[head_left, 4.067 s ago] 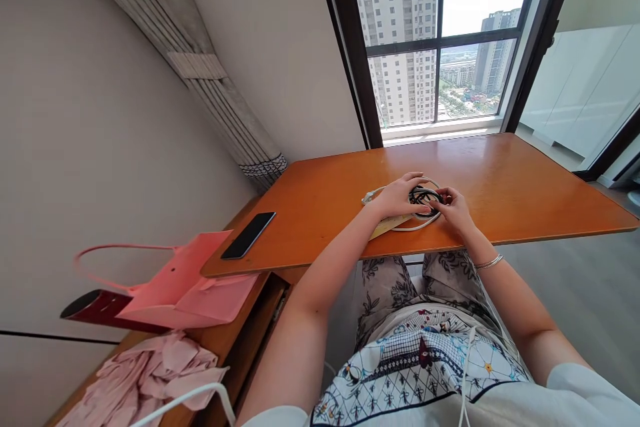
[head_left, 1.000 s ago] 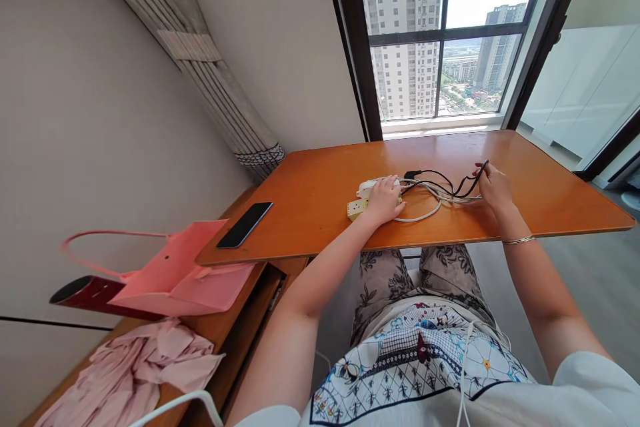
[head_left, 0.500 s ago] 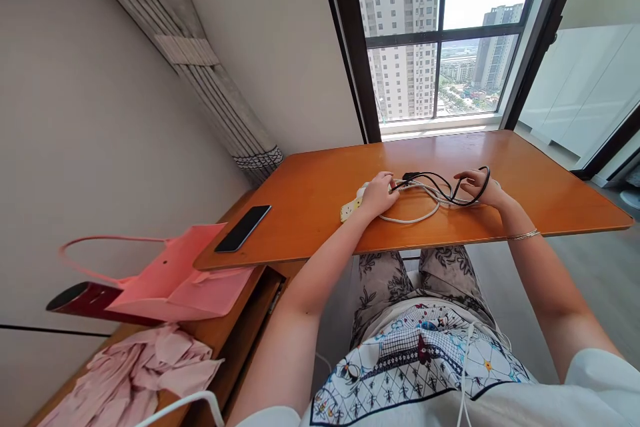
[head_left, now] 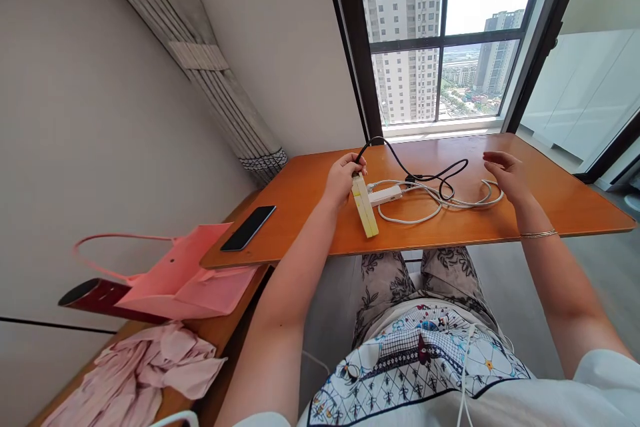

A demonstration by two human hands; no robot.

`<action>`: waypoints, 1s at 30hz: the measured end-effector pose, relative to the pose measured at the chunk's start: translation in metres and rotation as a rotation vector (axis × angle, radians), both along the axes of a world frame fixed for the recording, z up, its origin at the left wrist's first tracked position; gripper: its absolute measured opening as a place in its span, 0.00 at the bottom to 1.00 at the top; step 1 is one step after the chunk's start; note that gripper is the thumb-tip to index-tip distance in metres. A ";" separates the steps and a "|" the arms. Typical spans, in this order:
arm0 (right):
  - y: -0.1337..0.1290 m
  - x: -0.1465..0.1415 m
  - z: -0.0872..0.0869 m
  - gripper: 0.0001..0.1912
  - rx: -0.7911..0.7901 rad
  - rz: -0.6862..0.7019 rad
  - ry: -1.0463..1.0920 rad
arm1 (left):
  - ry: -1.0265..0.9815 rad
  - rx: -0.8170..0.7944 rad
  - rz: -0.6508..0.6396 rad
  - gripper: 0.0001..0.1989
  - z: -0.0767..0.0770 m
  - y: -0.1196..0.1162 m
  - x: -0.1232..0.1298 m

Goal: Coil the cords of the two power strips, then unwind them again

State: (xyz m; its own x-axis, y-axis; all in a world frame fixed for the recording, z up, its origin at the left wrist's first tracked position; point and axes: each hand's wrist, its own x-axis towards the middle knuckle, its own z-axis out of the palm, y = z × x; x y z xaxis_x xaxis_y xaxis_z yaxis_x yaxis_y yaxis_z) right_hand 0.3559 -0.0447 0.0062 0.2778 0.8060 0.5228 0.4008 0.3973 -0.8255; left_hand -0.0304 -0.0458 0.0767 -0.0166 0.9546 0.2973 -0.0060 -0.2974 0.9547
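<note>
On the table, my left hand (head_left: 346, 177) is closed at the upper end of a pale yellow power strip (head_left: 365, 210), where a black cable (head_left: 395, 155) runs out between the fingers. The strip stands tilted on edge. A white charger or plug block (head_left: 386, 195) sticks out from its right side. The black cable arches over to a black connector (head_left: 411, 181) and loops on to the right. Beneath it lies a loosely coiled white cable (head_left: 415, 221). My right hand (head_left: 506, 173) hovers beyond the coil's right end, open, fingers bent and nothing in them.
A black phone (head_left: 249, 227) lies on the table (head_left: 305, 230) at the left. Below that side are a pink bag (head_left: 185, 277), a dark red object (head_left: 107, 300) and crumpled pink cloth (head_left: 145, 363) on a lower wooden surface. A window (head_left: 440, 47) stands behind the table.
My left hand has shifted left and tipped the power strip up on edge, drawing the black cable with it. My right hand has come away from the cables and released the black loop.
</note>
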 end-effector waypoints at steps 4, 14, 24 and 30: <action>-0.018 -0.029 0.014 0.24 0.007 0.175 -0.192 | -0.049 -0.039 -0.093 0.03 0.002 -0.013 0.011; -0.068 -0.090 0.040 0.43 -0.378 0.786 -0.710 | -0.021 0.017 -0.203 0.03 0.000 -0.027 0.029; -0.056 -0.100 0.036 0.22 -0.120 0.443 -0.394 | -0.044 0.038 -0.269 0.02 0.008 -0.033 0.037; -0.072 -0.118 0.038 0.14 0.072 0.234 -0.794 | -0.168 0.055 -0.315 0.08 0.007 -0.036 0.056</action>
